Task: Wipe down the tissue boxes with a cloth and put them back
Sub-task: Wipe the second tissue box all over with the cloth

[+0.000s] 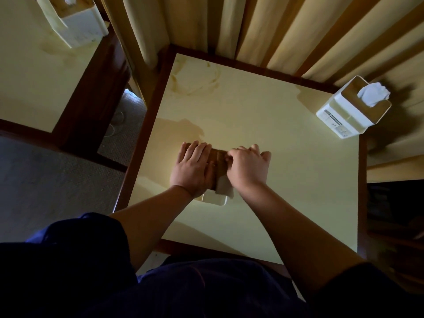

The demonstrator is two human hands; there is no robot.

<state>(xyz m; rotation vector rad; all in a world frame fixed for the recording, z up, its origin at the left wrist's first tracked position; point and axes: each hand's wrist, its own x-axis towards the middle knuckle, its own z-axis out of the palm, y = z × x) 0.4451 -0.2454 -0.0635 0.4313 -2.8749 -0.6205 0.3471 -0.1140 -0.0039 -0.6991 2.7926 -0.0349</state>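
Note:
A white tissue box (214,200) lies on the cream table (286,180) in front of me, mostly hidden under my hands. A brown cloth (218,157) is draped over its top, and a paler end of the cloth hangs toward me. My left hand (192,168) rests flat on the cloth and the left side of the box, fingers straight. My right hand (249,168) sits on the right side with its fingers curled on the cloth. A second white tissue box (344,113) stands upright at the table's far right corner, a tissue poking out.
A third white tissue box (75,26) stands on a neighbouring table (29,76) at the far left. Beige curtains (275,31) hang along the back edge. The table has a dark wood rim (146,125), with grey carpet (46,180) in the gap to its left.

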